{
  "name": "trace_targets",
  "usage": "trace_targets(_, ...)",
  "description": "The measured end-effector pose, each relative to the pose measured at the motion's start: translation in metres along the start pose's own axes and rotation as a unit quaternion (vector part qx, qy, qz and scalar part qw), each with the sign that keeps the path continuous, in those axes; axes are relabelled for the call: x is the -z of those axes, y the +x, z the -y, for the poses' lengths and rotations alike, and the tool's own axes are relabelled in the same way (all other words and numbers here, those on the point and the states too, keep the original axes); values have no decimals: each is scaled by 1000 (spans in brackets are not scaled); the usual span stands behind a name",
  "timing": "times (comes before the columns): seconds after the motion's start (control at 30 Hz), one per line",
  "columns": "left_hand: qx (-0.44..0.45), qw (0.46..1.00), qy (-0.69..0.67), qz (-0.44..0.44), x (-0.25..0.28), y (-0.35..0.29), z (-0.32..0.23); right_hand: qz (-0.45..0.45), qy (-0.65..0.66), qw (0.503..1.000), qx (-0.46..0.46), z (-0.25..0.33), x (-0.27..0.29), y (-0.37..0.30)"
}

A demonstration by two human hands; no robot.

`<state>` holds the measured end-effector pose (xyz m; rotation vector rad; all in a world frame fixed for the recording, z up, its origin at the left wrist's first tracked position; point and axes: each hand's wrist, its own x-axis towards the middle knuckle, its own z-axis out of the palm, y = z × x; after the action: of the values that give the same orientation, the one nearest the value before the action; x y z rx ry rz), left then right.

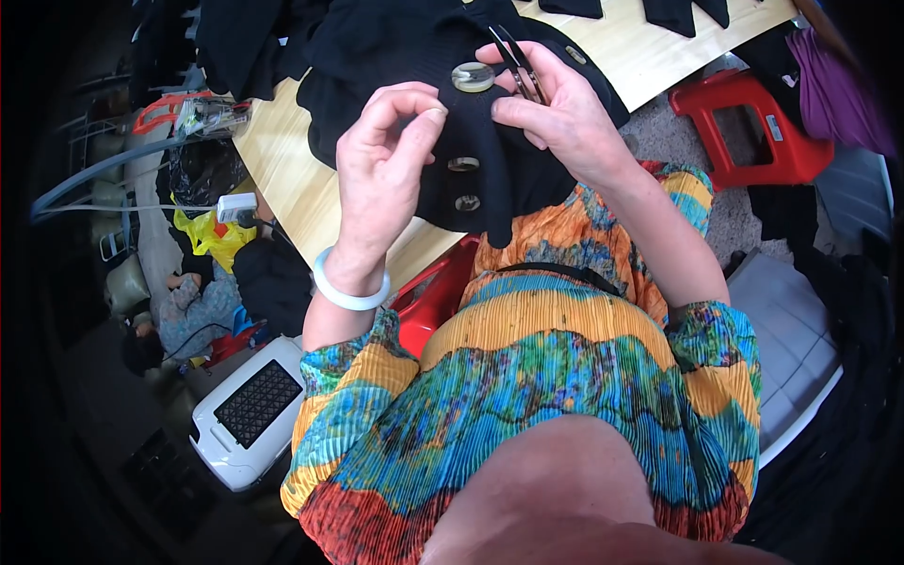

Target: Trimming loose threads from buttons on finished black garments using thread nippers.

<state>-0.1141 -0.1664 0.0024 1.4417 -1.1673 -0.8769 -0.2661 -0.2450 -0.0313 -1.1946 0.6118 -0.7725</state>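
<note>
A black knitted garment [386, 56] lies over the table edge and hangs toward my lap. Along its dark band sit a large, round, shiny button [473, 76] and smaller ones, such as a greyish button [462, 164] nearer me. My left hand [381, 155] is raised over the garment, left of the large button, thumb and forefinger pinched together. Whatever is in that pinch is too small to make out. In my right hand [574, 118], just right of the same button, is a pair of dark thread snips [513, 61], its two slim blades pointing up and apart.
The pale wooden table [278, 137] carries more black fabric pieces [673, 11] at its far side. A red plastic stool [753, 127] stands to the right, near a grey bin [786, 320]. At left are cables, a yellow bag [209, 235] and a white case [247, 414]. Another person [198, 306] is farther left.
</note>
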Motion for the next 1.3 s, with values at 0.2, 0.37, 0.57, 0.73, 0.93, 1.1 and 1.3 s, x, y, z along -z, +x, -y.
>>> trace_targets(0.2, -156, 979, 91, -99, -3, -7, 19, 13, 18, 1000, -11, -1, -1, -1)
trace_targets(0.37, -279, 918, 273, -70, -7, -3, 20, 26, 24, 999, -7, 0, -1, -2)
trace_targets(0.57, -228, 951, 208, -21, -6, 0, 18, 52, 44, 998, -1, -1, 1, -2)
trace_targets(0.73, -215, 953, 211, -22, -8, -1, 15, 66, 66, 996, -9, -3, 0, -4)
trace_targets(0.93, -36, 997, 48, 43, 7, -3, -2, 55, 34, 998, -11, 2, -1, -5)
trace_targets(1.1, 67, 995, 33, 70, 7, -4, -14, 46, 33, 998, -14, 0, 0, -5)
trace_targets(1.3, 153, 964, -202, 79, 4, 0, 1, -23, -88, 995, 44, -4, 5, -10)
